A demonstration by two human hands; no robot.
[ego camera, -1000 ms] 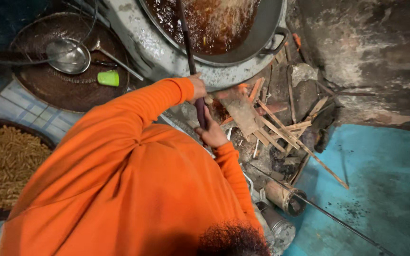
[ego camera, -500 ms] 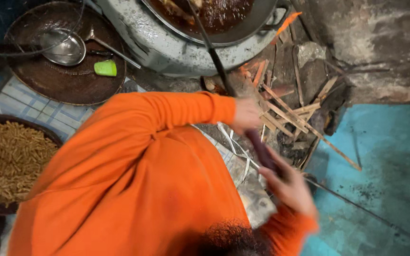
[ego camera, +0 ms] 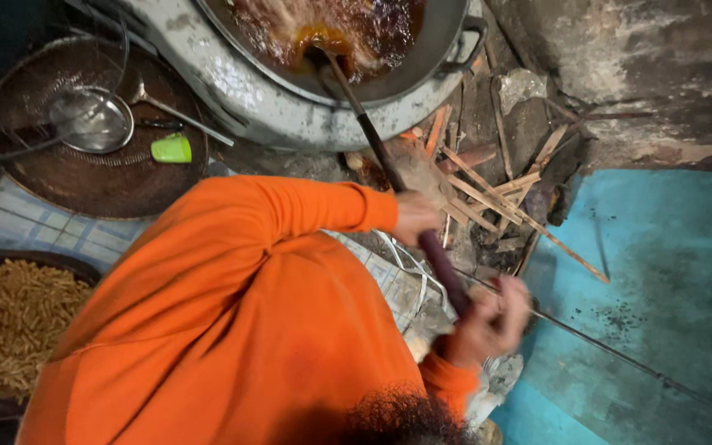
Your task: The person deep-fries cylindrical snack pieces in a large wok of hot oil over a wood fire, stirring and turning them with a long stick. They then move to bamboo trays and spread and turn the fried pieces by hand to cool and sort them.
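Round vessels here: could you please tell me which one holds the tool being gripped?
The large wok at the top, full of dark bubbling liquid; the flat brown pan holds a skimmer, the left bowl fried sticks.

Left hand (ego camera: 416, 217) and right hand (ego camera: 488, 321) both gripping long dark ladle handle (ego camera: 422, 222), ladle end in bubbling brown liquid of large wok (ego camera: 422, 62) far, firewood sticks (ego camera: 496, 194) right, tray of fried strips (ego camera: 10, 321) near left
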